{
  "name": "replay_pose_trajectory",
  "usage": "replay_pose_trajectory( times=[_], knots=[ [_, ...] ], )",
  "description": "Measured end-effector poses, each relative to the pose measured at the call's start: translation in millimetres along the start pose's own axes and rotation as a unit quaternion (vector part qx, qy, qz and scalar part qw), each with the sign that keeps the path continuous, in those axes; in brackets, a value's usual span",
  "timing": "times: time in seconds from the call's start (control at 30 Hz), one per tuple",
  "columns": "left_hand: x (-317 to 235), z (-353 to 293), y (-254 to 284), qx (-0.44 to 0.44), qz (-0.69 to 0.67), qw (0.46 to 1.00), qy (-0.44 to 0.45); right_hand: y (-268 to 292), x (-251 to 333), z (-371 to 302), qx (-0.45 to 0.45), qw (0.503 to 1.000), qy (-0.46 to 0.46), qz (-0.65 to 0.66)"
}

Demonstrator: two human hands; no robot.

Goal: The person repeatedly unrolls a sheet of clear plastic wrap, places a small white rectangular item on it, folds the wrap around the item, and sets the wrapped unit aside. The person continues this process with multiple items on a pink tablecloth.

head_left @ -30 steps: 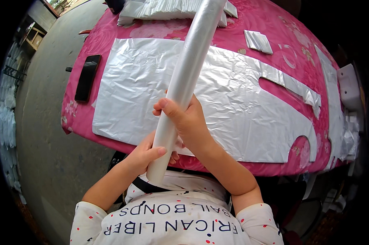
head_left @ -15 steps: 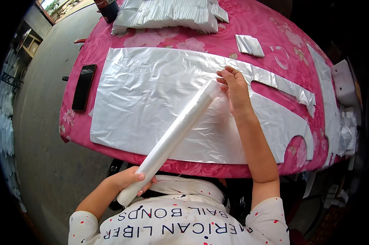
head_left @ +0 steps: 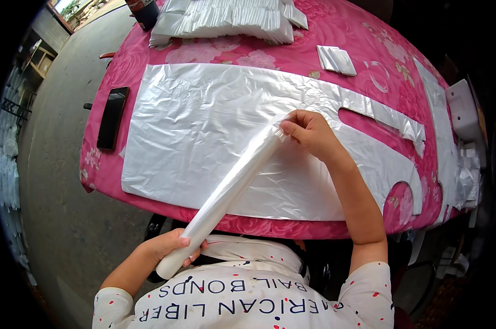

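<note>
A long, narrow folded plastic bag [head_left: 226, 189], white and shiny, slants from my lap up over the table. My left hand [head_left: 174, 247] grips it near its lower end, thumb on top. At the upper end my right hand [head_left: 308, 131] pinches the gathered tip between thumb and fingers. Beneath it lies a flat stack of white plastic bags [head_left: 204, 115] with cut-out handles pointing right. The held bag hides part of that stack.
A black phone [head_left: 113, 118] lies at the table's left edge. Folded bags are piled [head_left: 226, 22] at the back, beside a dark jar [head_left: 144, 13]. A small folded bundle [head_left: 336, 60] rests at the back right. More plastic [head_left: 434, 126] lies along the right side of the pink tablecloth [head_left: 248, 226].
My right hand has come down and slightly left, its fingers closing on the bag's upper end, which is now crumpled. My left hand holds nearly the same place.
</note>
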State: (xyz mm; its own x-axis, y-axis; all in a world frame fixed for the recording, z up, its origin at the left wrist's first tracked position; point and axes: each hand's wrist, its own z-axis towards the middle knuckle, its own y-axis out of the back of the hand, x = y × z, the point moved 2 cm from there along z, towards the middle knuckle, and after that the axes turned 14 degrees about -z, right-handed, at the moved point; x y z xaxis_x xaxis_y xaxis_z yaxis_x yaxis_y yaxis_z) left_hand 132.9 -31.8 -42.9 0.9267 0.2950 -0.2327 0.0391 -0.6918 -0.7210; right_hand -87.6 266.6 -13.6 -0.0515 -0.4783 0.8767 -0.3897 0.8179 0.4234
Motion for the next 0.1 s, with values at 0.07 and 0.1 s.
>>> replay_pose_trajectory(
  times=[0.07,0.1],
  knots=[
    [0,-3,4,-0.002,0.020,1.000,0.009,21,-23,13,-0.064,0.998,-0.010,0.000],
    [-1,-2,4,0.000,0.021,1.000,0.011,45,-38,21,-0.099,0.995,-0.002,-0.016]
  ],
)
